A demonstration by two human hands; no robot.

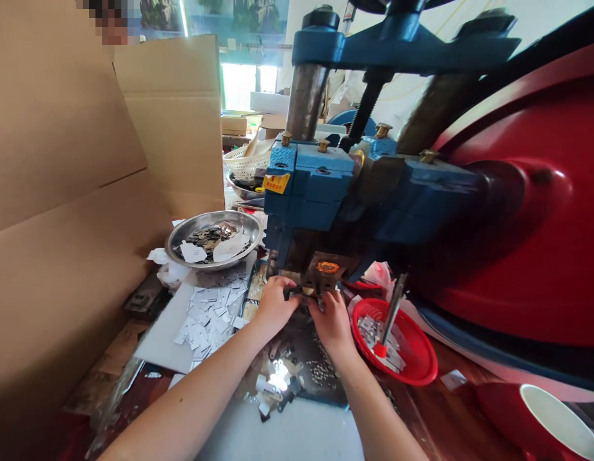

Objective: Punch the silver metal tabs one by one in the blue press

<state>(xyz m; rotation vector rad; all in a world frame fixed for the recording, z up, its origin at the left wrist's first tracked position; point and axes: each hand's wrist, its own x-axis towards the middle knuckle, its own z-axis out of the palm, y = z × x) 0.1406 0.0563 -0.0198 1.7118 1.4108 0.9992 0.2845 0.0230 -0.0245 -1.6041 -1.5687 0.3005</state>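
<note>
Under the press, left hand and right hand flank dark metal, grip unclear.

Your press looks painted metal, fairly glossy; left of it, a shiny metal bowl; before it, a smooth plastic basin.

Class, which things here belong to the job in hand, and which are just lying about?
Likely the job's: left hand, right hand, blue press, flat pieces, red basket, steel bowl.

Probably just lying about: cardboard, white lattice basket, plastic bag.
</note>
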